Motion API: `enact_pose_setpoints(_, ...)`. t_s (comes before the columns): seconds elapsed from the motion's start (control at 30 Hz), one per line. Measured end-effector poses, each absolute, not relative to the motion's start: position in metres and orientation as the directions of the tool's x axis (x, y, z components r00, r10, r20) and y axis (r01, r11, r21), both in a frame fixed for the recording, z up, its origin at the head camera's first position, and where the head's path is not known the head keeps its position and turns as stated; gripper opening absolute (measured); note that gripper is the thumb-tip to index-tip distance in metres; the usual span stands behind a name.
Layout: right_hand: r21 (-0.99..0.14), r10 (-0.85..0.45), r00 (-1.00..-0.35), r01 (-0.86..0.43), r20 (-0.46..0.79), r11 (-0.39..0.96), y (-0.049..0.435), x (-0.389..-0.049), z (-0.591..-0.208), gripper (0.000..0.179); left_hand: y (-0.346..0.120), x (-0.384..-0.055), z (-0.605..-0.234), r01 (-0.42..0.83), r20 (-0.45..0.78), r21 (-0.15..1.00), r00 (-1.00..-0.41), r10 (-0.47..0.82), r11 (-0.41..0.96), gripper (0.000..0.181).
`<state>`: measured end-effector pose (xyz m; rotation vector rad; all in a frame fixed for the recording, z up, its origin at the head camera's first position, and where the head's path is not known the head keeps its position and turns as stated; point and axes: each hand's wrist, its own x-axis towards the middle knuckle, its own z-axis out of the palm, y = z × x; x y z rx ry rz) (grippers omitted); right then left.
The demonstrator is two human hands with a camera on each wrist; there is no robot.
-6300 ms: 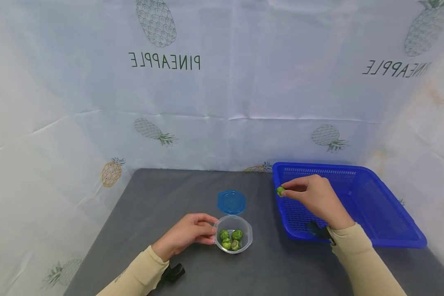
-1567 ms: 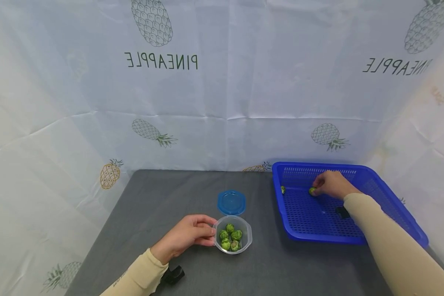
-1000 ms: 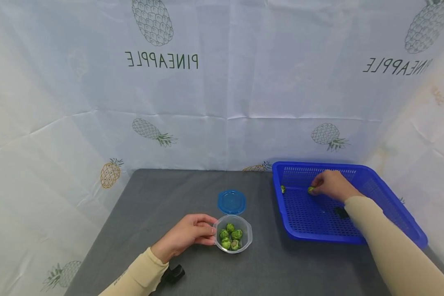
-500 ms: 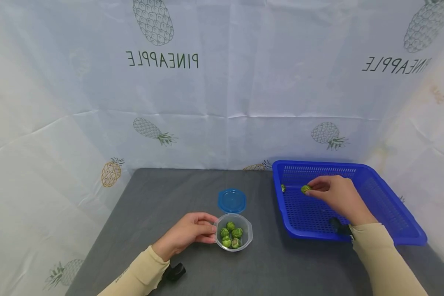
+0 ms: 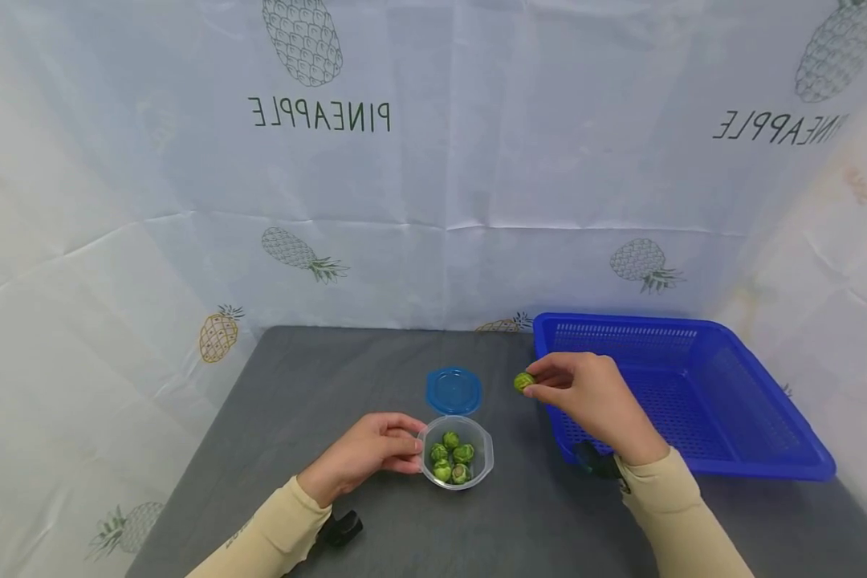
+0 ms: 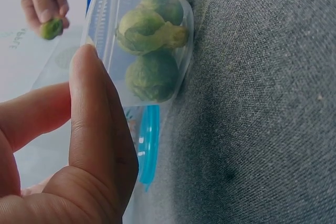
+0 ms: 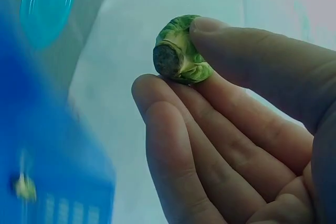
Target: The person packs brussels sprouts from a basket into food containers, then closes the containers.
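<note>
My left hand [image 5: 364, 449] holds the left side of a small clear plastic container [image 5: 482, 456], with thumb and fingers at its rim. Several green Brussels sprouts [image 5: 462, 454] lie inside it; the left wrist view shows some of these sprouts [image 6: 152, 75] through the clear wall. Between thumb and fingertips, my right hand [image 5: 585, 393] pinches another Brussels sprout [image 5: 523, 382] in the air, just left of the blue basket [image 5: 737, 347]. Its dark cut stem end [image 7: 167, 60] faces the right wrist camera. One more sprout [image 7: 25, 188], blurred, sits in the basket.
A round blue lid [image 5: 453, 391] lies flat on the grey tabletop [image 5: 332, 377], right behind the container. The basket's raised rim stands at the right, under my right forearm. A white curtain [image 5: 448, 168] with pineapple prints hangs behind the table.
My right hand has lifted a sprout out of the basket and carried it left past the rim. Earlier, another sprout joined those in the container. My left hand has stayed in place.
</note>
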<state>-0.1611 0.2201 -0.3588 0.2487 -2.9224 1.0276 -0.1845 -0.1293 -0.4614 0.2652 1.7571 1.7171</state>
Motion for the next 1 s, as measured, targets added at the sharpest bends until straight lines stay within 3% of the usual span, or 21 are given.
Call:
enact_pose_setpoints(0.4, -0.694, -0.337, -0.938, -0.295, 0.080, 0.656, 0.138, -0.166, -0.408, 0.017, -0.135, -0.188, -0.460, -0.290, -0.314, 0.947, -0.762, 0.566, 0.136, 0.043)
enact_pose_setpoints(1.0, -0.652, -0.404, -0.910, -0.359, 0.088, 0.667, 0.114, -0.166, -0.430, 0.015, -0.134, -0.188, -0.461, -0.301, -0.316, 0.945, -0.759, 0.569, 0.124, 0.041)
